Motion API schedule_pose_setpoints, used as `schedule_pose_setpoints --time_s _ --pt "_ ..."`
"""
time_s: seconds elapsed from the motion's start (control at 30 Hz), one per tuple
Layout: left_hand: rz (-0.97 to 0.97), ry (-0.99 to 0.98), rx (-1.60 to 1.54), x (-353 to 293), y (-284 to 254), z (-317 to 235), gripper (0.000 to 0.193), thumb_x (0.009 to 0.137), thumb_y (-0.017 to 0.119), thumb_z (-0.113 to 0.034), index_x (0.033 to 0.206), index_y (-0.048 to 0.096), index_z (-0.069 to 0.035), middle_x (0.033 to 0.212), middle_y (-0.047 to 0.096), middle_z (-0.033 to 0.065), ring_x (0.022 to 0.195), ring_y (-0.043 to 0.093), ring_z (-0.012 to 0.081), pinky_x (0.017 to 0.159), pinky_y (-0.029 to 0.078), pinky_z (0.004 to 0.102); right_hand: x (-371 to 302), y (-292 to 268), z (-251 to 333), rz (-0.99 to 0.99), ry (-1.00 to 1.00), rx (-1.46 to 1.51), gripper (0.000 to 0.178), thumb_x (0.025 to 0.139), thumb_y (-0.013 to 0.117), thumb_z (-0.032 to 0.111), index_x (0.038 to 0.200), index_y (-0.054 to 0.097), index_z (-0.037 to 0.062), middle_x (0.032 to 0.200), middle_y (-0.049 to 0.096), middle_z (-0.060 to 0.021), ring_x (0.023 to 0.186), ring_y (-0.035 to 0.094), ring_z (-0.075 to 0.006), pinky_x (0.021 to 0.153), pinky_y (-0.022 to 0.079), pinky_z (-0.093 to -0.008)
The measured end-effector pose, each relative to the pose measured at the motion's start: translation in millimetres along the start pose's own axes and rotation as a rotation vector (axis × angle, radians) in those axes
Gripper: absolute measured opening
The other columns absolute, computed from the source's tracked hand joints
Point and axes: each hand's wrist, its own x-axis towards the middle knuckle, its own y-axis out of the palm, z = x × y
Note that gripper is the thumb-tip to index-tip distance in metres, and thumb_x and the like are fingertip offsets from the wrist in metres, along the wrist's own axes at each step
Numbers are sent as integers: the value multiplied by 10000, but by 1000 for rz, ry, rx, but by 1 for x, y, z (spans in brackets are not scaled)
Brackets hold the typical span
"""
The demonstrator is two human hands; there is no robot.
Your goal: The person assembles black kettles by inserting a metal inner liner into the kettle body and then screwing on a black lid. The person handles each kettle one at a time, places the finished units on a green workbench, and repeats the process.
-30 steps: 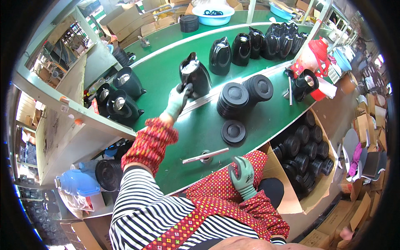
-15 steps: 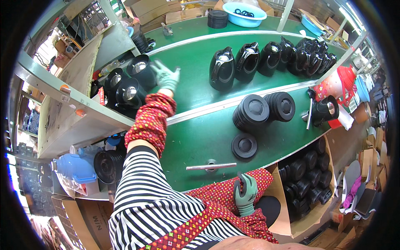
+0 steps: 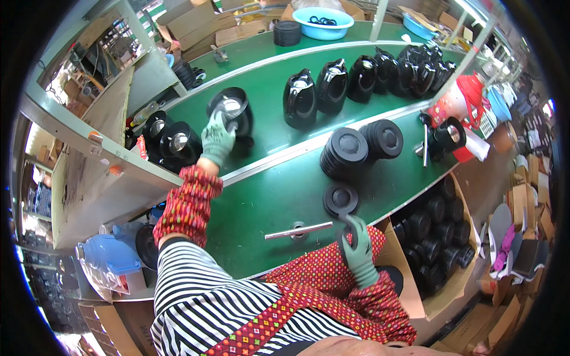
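My left hand (image 3: 218, 139), in a grey-green glove, grips the near side of a black jug body (image 3: 243, 121) with a shiny metal mouth inside. That jug body stands on the green bench, slightly tilted as far as I can see. My right hand (image 3: 360, 252), gloved too, is at the bench's near edge above my lap. Its fingers are apart, and a dark fingertip reaches the near rim of a flat black round lid (image 3: 340, 199). Beyond the lid stand two stacks of similar black lids (image 3: 347, 145). More black jug bodies (image 3: 178, 142) are grouped at the left.
Several black jugs with handles (image 3: 300, 98) line the far strip. A metal bar (image 3: 298, 230) lies in front of me. A cardboard box (image 3: 466, 261) of black round parts stands at the right. A red floral jug (image 3: 454, 107) and a light blue basin (image 3: 323, 24) are farther off.
My left hand has closed on a jug body and brought it rightward, away from the group. My right hand has risen from my lap to the single lid's near rim. The view has shifted slightly.
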Motion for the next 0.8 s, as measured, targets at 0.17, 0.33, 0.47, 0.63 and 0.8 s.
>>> schedule_pose_setpoints --time_s 0.17,0.33,0.47,0.63,0.8 --pt "259 447 -339 -82 -98 -104 390 748 809 -17 1104 651 -40 1350 653 195 1070 699 408 869 587 431 71 -19 44 -33 -55 133 752 901 810 190 1542 458 16 1304 619 -154 1065 661 -226 927 542 -327" --pt "611 839 -420 -122 -151 -169 349 767 849 -111 1054 664 -44 1357 661 204 926 760 343 751 613 397 89 -52 95 417 502 670 705 944 768 421 1494 515 60 1078 661 -42 890 640 -90 683 548 -280" --pt "622 1022 -644 -144 -145 -181 560 805 819 -79 1312 585 -38 1441 580 269 985 753 325 799 617 376 33 -77 79 445 453 705 609 977 741 263 1470 521 -20 1376 640 -107 1252 605 -191 1087 482 -346" --pt "670 396 -1108 -167 -88 -153 794 916 671 34 1616 303 -41 1653 326 250 1379 541 321 1119 458 457 -64 -101 39 124 521 1039 612 937 780 375 1378 606 -10 1231 717 -90 1122 682 -188 1014 532 -346" --pt "1195 23 -1631 -228 -33 -141 1142 842 881 -251 1678 127 -59 1693 296 199 1520 373 329 1218 366 472 -100 -83 22 120 576 1268 589 918 796 324 1361 604 -13 1213 722 -95 1049 707 -192 932 569 -347"
